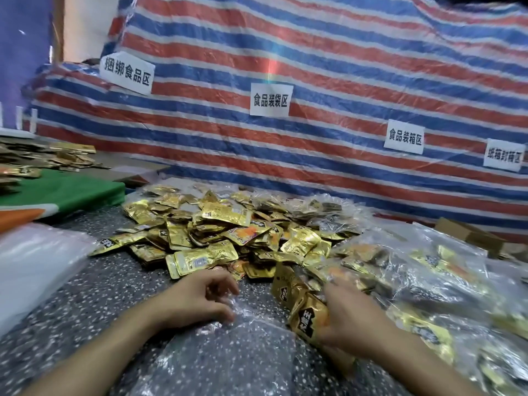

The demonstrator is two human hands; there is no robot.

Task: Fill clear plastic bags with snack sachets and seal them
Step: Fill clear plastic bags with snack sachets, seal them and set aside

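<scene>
Head view: our speckled worktop [85,295] carries a sachet pile [228,235] ahead, filled bags [428,281] along its right edge, open surface at left. Nearest lies our clear bag [251,318]. Left hand [197,298] fingers pinch its mouth; right hand [357,318] fingers grasp several sachets [308,315].
</scene>
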